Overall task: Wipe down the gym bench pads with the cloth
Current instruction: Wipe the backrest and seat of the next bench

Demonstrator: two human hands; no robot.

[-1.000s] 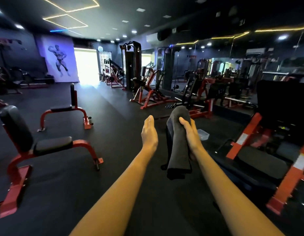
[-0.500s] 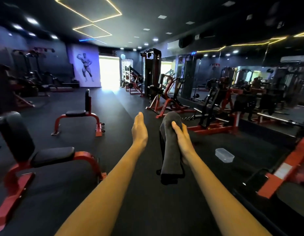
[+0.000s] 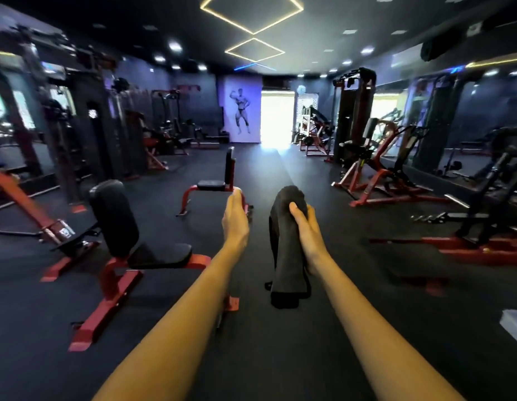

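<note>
Two hands | right (image 3: 306, 235) grips folded dark terry cloth (image 3: 287, 256) | left (image 3: 235, 219) flat

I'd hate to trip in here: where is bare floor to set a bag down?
Bare floor runs down the middle aisle, between the far bench and the red-framed machines on the right, and between the near bench and far bench. It is crowded among the weight machines along the left wall. The right hand grips the cloth; the left hand holds nothing.
</note>
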